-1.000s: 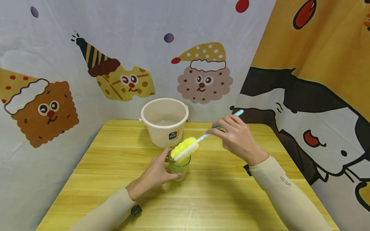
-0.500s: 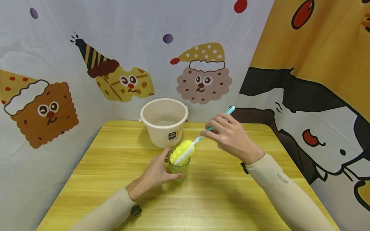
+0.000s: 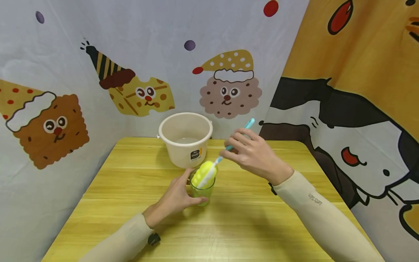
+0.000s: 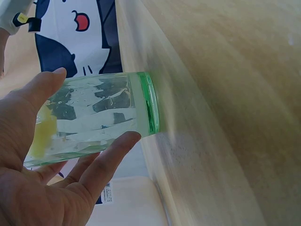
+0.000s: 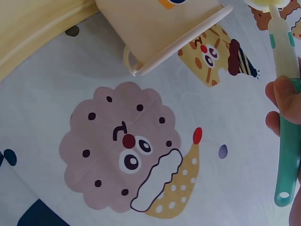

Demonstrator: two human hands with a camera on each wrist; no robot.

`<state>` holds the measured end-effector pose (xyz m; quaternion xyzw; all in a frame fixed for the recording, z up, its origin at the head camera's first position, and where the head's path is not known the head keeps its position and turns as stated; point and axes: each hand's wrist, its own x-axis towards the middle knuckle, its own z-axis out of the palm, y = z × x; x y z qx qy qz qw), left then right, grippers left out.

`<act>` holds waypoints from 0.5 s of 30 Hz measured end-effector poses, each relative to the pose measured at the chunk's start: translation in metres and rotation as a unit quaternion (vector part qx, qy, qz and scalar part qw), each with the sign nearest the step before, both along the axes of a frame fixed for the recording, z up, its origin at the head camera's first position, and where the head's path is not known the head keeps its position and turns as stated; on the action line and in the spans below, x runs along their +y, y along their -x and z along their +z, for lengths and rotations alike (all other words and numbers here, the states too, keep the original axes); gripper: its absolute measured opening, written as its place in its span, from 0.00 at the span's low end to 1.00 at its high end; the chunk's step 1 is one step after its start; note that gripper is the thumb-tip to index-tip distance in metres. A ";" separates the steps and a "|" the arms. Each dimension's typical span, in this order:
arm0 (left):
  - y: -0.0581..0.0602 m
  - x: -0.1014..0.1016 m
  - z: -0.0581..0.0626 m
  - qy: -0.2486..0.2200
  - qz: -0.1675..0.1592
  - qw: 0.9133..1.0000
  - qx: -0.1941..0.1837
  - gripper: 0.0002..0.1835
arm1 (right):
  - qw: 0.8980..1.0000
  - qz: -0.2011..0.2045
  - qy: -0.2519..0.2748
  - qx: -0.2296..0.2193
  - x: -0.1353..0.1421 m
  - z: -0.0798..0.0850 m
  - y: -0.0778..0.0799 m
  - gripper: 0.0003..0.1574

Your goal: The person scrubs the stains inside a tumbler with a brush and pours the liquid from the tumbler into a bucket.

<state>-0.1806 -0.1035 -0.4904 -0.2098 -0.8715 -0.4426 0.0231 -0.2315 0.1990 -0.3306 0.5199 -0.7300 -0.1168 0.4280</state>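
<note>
A green-tinted drinking glass (image 3: 203,193) stands upright on the table, and my left hand (image 3: 175,194) grips it round the side, thumb in front. In the left wrist view the glass (image 4: 103,106) shows its thick green base against the wood, with a yellow blur near its mouth. My right hand (image 3: 256,154) pinches the blue-green handle of a sponge cup brush (image 3: 204,175) above and to the right. The brush's yellow and white sponge head is tilted and partly inside the glass. In the right wrist view the brush handle (image 5: 289,155) lies between thumb and fingers.
A cream plastic bucket (image 3: 186,145) with a label stands just behind the glass, near the table's far edge. The wooden table (image 3: 137,189) meets cartoon-printed cloth (image 3: 144,36) at the back and right side.
My right hand has moved left and slightly down, pushing the sponge head deeper into the glass. The brush has become steeper. My left hand and the glass have stayed put.
</note>
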 end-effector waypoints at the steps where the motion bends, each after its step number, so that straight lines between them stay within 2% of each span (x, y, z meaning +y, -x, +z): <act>1: 0.000 0.000 0.000 0.000 0.000 1.000 0.000 0.52 | 1.000 0.002 -0.002 0.002 -0.001 0.000 0.000 0.10; 7: 0.001 0.000 -0.001 0.002 0.000 1.000 0.001 0.53 | 0.999 0.007 -0.023 0.022 -0.009 0.000 0.001 0.09; 15: 0.002 0.001 -0.001 0.006 -0.006 1.000 0.013 0.52 | 0.999 0.023 -0.037 0.033 -0.019 -0.003 0.002 0.17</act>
